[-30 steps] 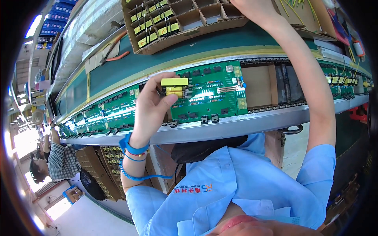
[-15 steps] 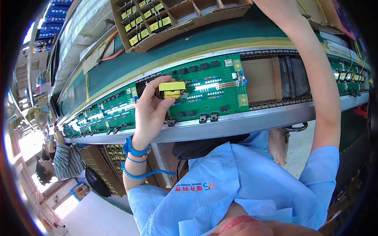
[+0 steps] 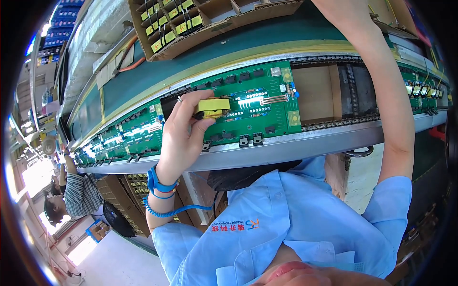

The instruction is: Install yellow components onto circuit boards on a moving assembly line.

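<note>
My left hand (image 3: 183, 126) is closed on a yellow-taped transformer (image 3: 213, 106), thumb on its near side and fingers on its far side. It is at the left part of a green circuit board (image 3: 229, 126), its underside toward the board; I cannot tell whether its pins are in the holes. Several small parts stand on that board, among them black ones along its edges. A blue wrist strap with a coiled cord (image 3: 164, 181) circles my left wrist. My right hand (image 3: 341, 12) reaches to the top edge, where its fingers are cut off.
A divided cardboard box (image 3: 224, 31) with several yellow transformers stands beyond the rail. The conveyor's metal rail (image 3: 286, 147) runs along the near side. More green boards (image 3: 138, 133) sit to the left and right. Another person in a striped shirt (image 3: 83, 195) is at far left.
My left hand has brought the transformer slightly to the right and turned it, and the pins seen before are now out of sight. The right hand stays at the top edge.
</note>
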The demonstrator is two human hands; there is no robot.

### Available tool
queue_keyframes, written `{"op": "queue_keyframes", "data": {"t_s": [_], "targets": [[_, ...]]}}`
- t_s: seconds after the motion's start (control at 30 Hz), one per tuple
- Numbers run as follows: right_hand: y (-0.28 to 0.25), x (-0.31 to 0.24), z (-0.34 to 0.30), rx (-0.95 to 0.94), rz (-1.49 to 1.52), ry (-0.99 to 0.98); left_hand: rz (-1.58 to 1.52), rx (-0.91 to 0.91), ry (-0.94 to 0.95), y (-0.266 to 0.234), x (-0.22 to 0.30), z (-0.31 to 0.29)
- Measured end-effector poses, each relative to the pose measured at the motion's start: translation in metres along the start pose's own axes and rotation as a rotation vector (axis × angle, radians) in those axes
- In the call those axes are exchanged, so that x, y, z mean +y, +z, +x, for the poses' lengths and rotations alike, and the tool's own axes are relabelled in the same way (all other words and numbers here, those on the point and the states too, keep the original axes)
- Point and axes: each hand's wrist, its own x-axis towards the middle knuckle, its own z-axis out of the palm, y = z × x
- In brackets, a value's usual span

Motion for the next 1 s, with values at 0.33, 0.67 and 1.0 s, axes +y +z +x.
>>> {"op": "queue_keyframes", "data": {"t_s": [0.33, 0.67, 1.0], "targets": [[-0.003, 0.007, -0.005, -0.105, -0.022, 0.005, 0.709, -0.099, 0.320, 0.015, 0.035, 0.018], [-0.009, 0.014, -0.006, -0.102, -0.004, -0.058, 0.840, -0.186, 0.288, 0.022, 0.041, 0.024], [-0.013, 0.023, -0.004, -0.174, 0.042, -0.008, 0.806, -0.071, 0.322, 0.030, 0.037, 0.020]]}}
